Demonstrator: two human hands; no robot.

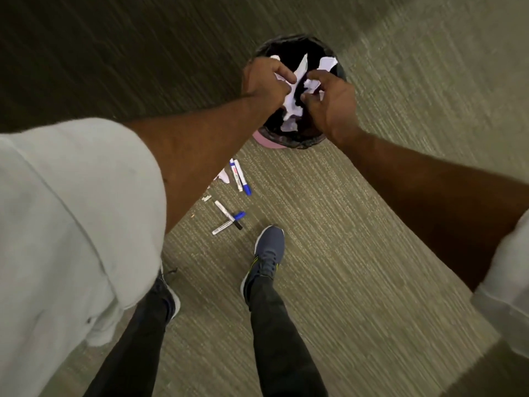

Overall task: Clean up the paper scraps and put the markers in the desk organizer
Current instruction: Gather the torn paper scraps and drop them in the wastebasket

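Observation:
Both my hands hover over a round bin [310, 140] lined with a black bag. White paper scraps [292, 110] fill the space between my fingers and lie loose inside the bin. My left hand [264, 81] pinches a scrap at the bin's left rim. My right hand [329, 100] holds a crumpled scrap [312, 85] over the middle. On the carpet below the bin lie two markers side by side [240, 177] and two more crossed [229, 217], with blue and black caps. A few small scraps [223, 176] lie beside them. No desk organizer is in view.
Grey-green carpet [357, 239] covers the floor, with a darker strip at the upper left. My two feet in dark shoes [267, 253] stand just below the markers. My pale sleeves fill the left edge and the right edge.

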